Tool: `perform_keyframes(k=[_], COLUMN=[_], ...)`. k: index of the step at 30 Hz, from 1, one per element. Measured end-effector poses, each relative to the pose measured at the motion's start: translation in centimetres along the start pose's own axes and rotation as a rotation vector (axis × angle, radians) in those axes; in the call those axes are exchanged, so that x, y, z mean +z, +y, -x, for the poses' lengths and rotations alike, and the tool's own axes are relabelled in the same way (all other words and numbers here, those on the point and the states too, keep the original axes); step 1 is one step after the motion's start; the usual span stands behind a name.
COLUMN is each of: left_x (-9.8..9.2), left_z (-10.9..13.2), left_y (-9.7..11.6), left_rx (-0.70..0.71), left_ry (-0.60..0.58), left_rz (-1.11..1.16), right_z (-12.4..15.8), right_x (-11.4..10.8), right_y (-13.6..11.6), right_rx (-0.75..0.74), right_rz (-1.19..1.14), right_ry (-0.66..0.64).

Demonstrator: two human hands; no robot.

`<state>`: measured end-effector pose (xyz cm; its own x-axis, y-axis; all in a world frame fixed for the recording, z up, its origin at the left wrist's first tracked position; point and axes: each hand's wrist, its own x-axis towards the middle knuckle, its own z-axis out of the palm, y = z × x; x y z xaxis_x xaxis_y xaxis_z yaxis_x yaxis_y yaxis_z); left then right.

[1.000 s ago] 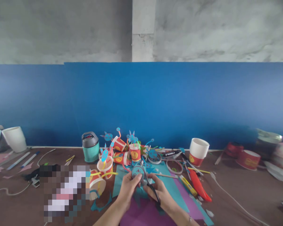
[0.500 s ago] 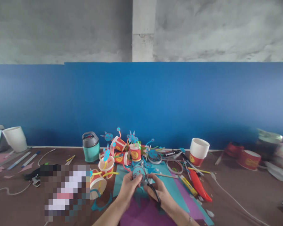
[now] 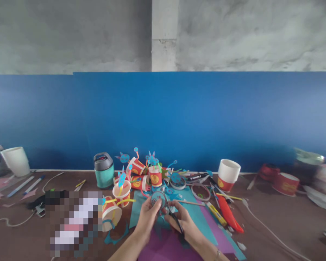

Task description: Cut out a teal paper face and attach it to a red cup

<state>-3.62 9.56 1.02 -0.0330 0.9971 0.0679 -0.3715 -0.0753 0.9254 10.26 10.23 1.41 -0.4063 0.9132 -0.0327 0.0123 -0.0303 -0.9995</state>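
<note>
- Backed, well beyond the turquoise sheet [image 3: 202, 223], by a blue panel [image 3: 163, 119], with grey wall [image 3: 84, 36] above it.
- Supported under the turquoise sheet by a dark brown desk [image 3: 282, 232], extending to both sides of it.
- Laid over the near part of the turquoise sheet with a purple sheet [image 3: 163, 246].
- Marked left of and beyond the turquoise sheet by a teal container [image 3: 104, 174]; right of and beyond it by a white-and-red cup [image 3: 228, 174].
- Crowded around the far left of the turquoise sheet with red cups [image 3: 155, 177] and blue paper figures, some cups upright, some tipped over.
- Flanked just right of the turquoise sheet by an orange-red object [image 3: 229, 214].
- With the right hand [image 3: 182, 217], over the turquoise sheet, has fingers around the handles of black scissors [image 3: 175, 216]; cannot tell the spread of the blades.
- With the left hand [image 3: 149, 214], over the turquoise sheet, pinches a blue paper disc [image 3: 157, 197], thumb across its near edge, most of it projecting past the grip; beside the scissors blades, cannot tell whether touching.
</note>
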Motion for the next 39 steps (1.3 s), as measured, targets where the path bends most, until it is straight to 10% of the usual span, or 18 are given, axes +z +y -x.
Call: perform_keyframes(k=[39], left_x=[-0.7], left_z=[-0.4], left_y=[-0.8], left_rx=[-0.074], left_ry=[0.032], left_rz=[-0.023], right_z=[-0.2], right_x=[-0.1], right_y=[0.4], right_rx=[-0.011], right_rz=[-0.004], right_ry=[0.026])
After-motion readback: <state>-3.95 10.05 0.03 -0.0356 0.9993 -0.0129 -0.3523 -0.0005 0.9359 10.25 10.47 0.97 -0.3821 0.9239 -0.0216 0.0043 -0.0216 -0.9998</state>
